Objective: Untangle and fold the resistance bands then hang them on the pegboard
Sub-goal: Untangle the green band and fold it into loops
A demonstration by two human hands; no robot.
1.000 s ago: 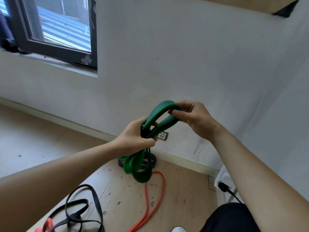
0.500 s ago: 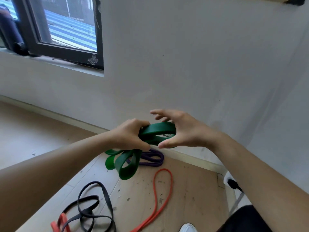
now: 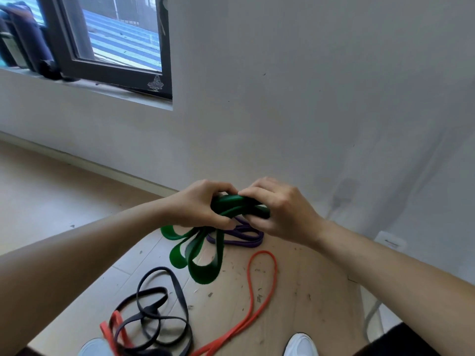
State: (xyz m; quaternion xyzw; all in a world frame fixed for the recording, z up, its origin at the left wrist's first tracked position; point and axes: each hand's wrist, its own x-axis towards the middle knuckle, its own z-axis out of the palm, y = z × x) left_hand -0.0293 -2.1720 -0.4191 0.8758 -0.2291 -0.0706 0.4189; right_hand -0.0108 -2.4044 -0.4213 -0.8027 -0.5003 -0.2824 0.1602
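Two hands are meeting above the floor (image 3: pixel 308 291), both clamped on the gathered top of the green band (image 3: pixel 205 255). The left hand (image 3: pixel 200 206) is curling its fingers and thumb round the bundle from the left. The right hand (image 3: pixel 282 211) is pinching the same bundle from the right, and its fingertips are touching those of the left. Several green loops are hanging below the left hand, fanned apart and uneven in length.

On the floor, from left to right:

- A black band (image 3: pixel 159 312) is lying in crossed coils toward the near left corner, with a red band (image 3: pixel 113 327) crossing it.
- A purple band (image 3: pixel 241 237) is lying folded toward the far edge, partly hidden behind the hands.
- An orange band (image 3: pixel 264 278) is trailing in a long narrow loop, ending just beside a white shoe (image 3: pixel 300 345).

No pegboard is showing.

The step in hand is judged to be folding the green band.

Likely faults:

- The rubber is springy, so any loosening of either grip is likely to let the folds spring open.
- The uneven loops are likely to make a lopsided bundle that slides off a peg.
- The lowest loop is hanging close to the floor. Whether it is touching cannot be told, and it could drag the purple band along.
- A step forward could trap the orange band underfoot.
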